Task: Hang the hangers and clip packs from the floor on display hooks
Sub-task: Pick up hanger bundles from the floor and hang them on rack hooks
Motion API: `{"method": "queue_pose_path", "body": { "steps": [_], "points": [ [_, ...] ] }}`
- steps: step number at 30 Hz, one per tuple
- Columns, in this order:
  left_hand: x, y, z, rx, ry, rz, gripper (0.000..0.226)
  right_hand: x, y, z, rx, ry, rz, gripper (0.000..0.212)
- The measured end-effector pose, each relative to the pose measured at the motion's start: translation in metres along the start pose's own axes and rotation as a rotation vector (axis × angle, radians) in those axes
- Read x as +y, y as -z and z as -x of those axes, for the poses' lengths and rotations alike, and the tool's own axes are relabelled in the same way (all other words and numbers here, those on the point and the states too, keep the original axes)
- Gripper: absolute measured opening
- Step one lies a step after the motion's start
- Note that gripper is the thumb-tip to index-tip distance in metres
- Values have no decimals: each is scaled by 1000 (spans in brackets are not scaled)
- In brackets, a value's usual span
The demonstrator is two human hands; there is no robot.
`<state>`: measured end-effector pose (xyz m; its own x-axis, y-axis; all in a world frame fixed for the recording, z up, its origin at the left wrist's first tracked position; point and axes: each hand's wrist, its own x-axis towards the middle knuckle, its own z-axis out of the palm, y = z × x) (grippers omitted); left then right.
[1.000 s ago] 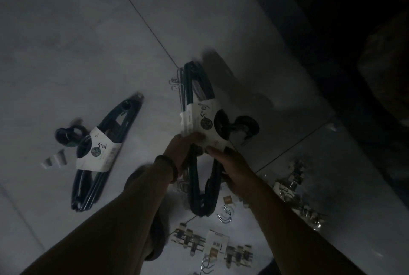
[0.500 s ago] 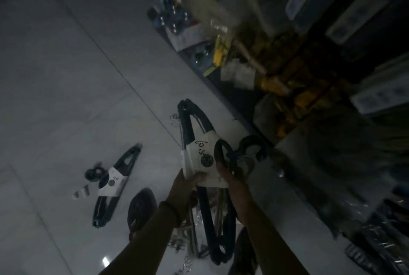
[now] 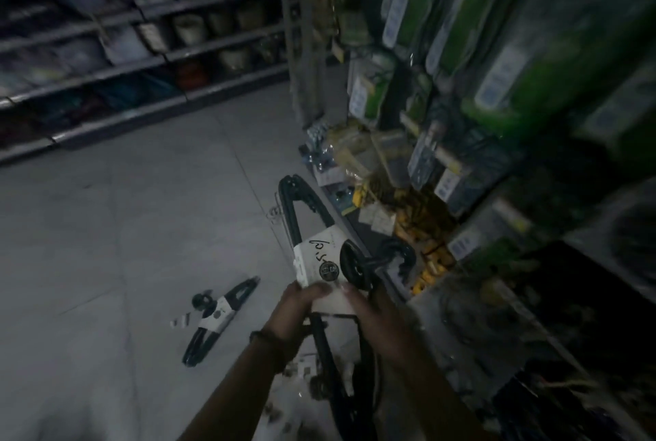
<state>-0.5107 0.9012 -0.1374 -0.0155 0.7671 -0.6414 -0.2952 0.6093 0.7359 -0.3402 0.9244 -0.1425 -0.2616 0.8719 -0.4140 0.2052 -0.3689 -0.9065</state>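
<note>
Held clear of the floor (image 3: 142, 209) in a dim shop aisle: a bundle of dark hangers (image 3: 288, 188), wrapped in a white paper band (image 3: 317, 259) with handwriting on it. Gripped at the band's near edge by the left hand (image 3: 294, 309), curled over the near-left corner, and by the right hand (image 3: 372, 312), closed round the near-right side. Tilted, one tip pointing far, hooks (image 3: 390, 248) turned right toward the display rack (image 3: 461, 142). Close to the rack's lower edge, crowded with hanging green and yellow packs too blurred to read.

Lying flat on the tiles, near and left: a second banded bundle (image 3: 213, 323), well apart from both hands, with small white pieces (image 3: 179, 320) just beside it. Scattered under the wrists toward the near edge: small clip packs (image 3: 303, 367), blurred.

Wide bare tile to the left and far, up to the base of the grey shelving (image 3: 142, 57) along the far side. On the right, only a narrow gap between bundle and rack.
</note>
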Motion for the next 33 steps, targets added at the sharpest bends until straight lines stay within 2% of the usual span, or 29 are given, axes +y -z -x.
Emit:
{"method": "queue_pose_path", "body": {
  "steps": [3, 7, 9, 12, 15, 19, 22, 24, 26, 28, 30, 33],
  "points": [
    [10, -14, 45, 7, -95, 122, 39, -27, 0, 57, 19, 85, 57, 63],
    [5, -16, 107, 14, -284, 96, 51, -47, -11, 131, 90, 142, 279, 56],
    [-5, -5, 138, 40, -347, 61, 57, -55, -21, 171, 171, 156, 453, 57],
    [-26, 15, 183, 49, -413, 4, 87, -71, -42, 240, 306, 140, 846, 55],
    [-47, 32, 236, 19, -467, -21, 83, -100, -69, 312, 528, 204, 1076, 54],
    [-71, 30, 311, -80, -492, -17, 83, -122, -90, 382, 725, 336, 1059, 41],
    [-82, 11, 369, -139, -524, -19, 81, -131, -90, 419, 831, 423, 1019, 53],
    [-86, -7, 403, -218, -575, -76, 77, -138, -81, 443, 790, 370, 891, 56],
    [-89, -27, 431, -302, -625, -118, 76, -143, -68, 468, 765, 323, 736, 47],
    [-92, -52, 460, -372, -674, -172, 81, -142, -50, 497, 820, 337, 661, 37],
    [-96, -80, 487, -434, -709, -233, 83, -134, -24, 526, 891, 354, 648, 36],
    [-101, -137, 526, -455, -738, -279, 63, -114, 32, 575, 935, 344, 621, 28]
  ]
}}
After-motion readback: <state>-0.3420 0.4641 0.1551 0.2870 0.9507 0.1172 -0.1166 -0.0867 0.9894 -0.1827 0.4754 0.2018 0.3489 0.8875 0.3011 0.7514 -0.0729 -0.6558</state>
